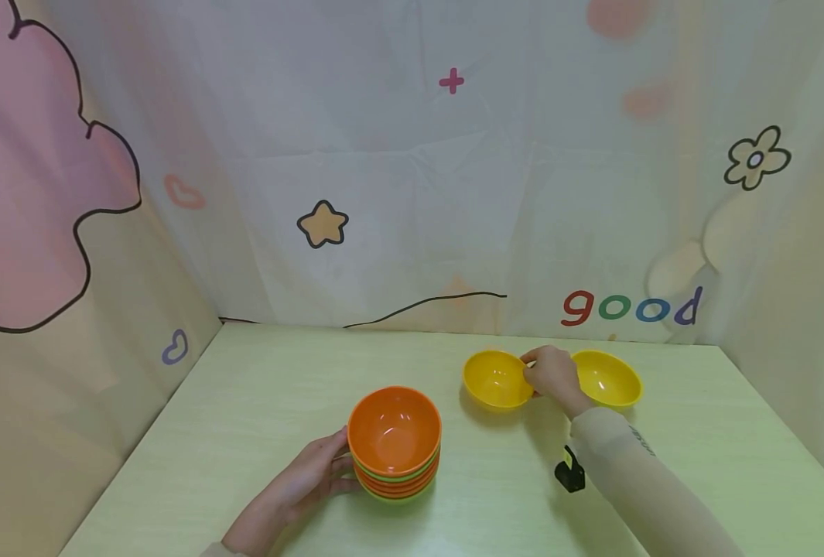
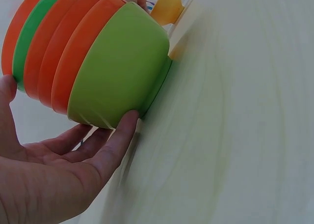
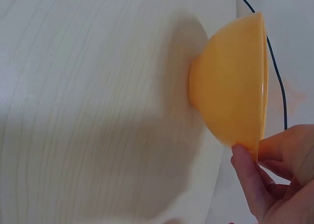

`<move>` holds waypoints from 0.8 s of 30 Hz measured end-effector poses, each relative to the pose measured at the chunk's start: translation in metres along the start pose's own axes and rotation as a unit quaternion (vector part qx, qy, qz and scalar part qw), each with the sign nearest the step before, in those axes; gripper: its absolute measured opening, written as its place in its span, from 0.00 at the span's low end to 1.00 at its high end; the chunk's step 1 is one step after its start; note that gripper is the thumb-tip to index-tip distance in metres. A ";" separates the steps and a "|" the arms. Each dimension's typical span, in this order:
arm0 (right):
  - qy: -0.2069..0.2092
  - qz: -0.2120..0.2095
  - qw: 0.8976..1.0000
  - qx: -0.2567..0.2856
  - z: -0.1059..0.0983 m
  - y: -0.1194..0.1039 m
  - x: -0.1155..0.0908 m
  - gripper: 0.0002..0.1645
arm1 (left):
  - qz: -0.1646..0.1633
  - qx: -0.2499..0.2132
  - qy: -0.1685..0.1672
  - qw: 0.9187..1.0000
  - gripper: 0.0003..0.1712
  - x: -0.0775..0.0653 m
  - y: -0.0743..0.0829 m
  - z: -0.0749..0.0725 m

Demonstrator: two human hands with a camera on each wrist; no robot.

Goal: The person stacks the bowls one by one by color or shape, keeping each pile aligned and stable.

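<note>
A stack of orange and green bowls (image 1: 394,437) stands near the front middle of the table, an orange bowl on top and a light green bowl (image 2: 120,67) at the bottom. My left hand (image 1: 317,468) rests on its left side, thumb by the upper bowls and fingertips on the green one, as the left wrist view shows. Farther back and right, my right hand (image 1: 554,379) pinches the right rim of a yellow bowl (image 1: 497,383) between thumb and fingers. In the right wrist view this bowl (image 3: 230,79) is upright, its foot close to the tabletop.
Just right of my right hand is a second yellow bowl (image 1: 610,379), partly covered by the hand and wrist. The pale wooden table (image 1: 258,394) meets a printed curtain (image 1: 398,255) at its back edge. A small black device (image 1: 569,472) sits beside my right sleeve.
</note>
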State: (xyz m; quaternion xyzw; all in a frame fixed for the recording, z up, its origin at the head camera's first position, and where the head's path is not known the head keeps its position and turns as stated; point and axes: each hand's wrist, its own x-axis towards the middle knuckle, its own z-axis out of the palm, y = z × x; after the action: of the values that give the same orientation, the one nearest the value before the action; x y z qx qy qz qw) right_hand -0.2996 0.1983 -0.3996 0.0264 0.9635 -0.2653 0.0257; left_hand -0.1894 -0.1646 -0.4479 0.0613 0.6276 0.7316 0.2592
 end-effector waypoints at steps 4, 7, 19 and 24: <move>-0.002 -0.007 1.000 -0.003 -0.002 -0.003 -0.001 0.19 | -0.001 0.000 0.000 1.000 0.44 0.000 -0.001 0.000; -0.002 -0.015 1.000 -0.008 -0.004 -0.006 -0.003 0.19 | 0.000 0.000 0.000 1.000 0.44 0.001 -0.001 -0.001; -0.014 -0.046 0.998 -0.031 -0.011 -0.019 -0.010 0.18 | -0.001 -0.001 0.000 1.000 0.44 0.001 -0.001 0.000; -0.010 -0.072 0.997 -0.035 -0.015 -0.026 -0.014 0.17 | 0.002 -0.001 -0.003 1.000 0.44 0.000 0.000 0.000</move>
State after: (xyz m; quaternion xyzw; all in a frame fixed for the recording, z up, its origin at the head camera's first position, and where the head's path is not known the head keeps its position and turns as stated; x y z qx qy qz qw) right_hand -0.2877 0.1831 -0.3724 -0.0464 0.9713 -0.2325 0.0176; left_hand -0.1896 -0.1647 -0.4480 0.0644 0.6257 0.7326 0.2601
